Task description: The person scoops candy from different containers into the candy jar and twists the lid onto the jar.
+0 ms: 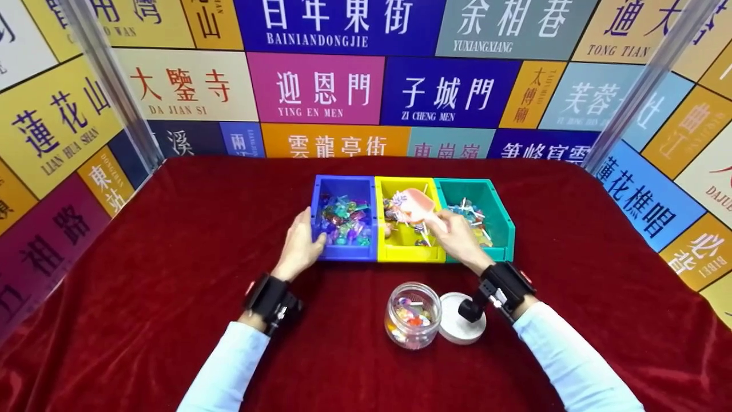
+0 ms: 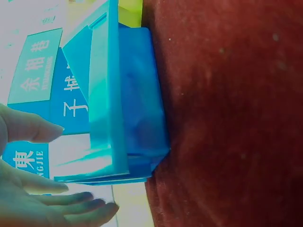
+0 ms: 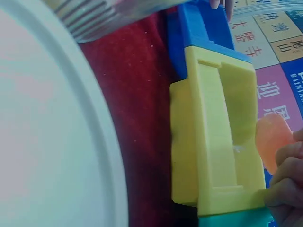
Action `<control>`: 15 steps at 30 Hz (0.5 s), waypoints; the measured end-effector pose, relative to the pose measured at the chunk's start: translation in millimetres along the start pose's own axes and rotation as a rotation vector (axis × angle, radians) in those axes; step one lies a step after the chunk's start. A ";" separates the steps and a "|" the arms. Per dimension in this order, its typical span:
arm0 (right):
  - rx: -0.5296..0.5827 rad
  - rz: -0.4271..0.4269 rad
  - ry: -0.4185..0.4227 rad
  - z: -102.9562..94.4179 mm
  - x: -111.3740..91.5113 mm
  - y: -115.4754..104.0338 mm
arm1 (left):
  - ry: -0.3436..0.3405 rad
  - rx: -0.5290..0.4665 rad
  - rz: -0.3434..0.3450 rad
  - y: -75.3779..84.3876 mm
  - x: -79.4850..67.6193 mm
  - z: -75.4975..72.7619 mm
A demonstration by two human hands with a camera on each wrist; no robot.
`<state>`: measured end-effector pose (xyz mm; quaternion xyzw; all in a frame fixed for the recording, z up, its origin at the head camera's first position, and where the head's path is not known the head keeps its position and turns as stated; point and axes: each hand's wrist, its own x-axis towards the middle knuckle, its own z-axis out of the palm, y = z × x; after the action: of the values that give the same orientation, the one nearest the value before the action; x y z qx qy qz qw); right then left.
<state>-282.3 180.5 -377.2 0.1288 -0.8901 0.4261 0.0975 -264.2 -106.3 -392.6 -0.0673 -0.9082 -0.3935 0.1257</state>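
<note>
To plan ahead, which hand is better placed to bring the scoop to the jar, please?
Probably the right hand: nearer the jar, it holds the scoop; the left hand is at the blue bin.

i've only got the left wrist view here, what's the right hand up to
Observer: The right hand is holding a pink scoop.

Operator: ok where's it being held

Observer: Over the yellow bin, as the head view shows.

Operator: anything else out that i'm missing

Observer: Yes, a clear jar stands open, with its white lid beside it.
</note>
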 end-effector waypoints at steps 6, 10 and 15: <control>0.038 0.007 0.005 -14.3 -4.6 0.1 | 0.117 -0.028 0.096 8.1 -4.3 1.1; 0.074 -0.013 -0.029 -25.8 -12.2 -0.3 | 0.202 -0.060 0.232 13.9 -6.8 4.1; 0.133 -0.039 -0.112 -42.2 -29.3 -8.4 | 0.188 -0.099 0.364 24.4 -11.1 6.5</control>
<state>-249.2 212.8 -353.3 0.1760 -0.8613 0.4744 0.0471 -249.3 -85.2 -383.0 -0.1995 -0.8449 -0.4130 0.2754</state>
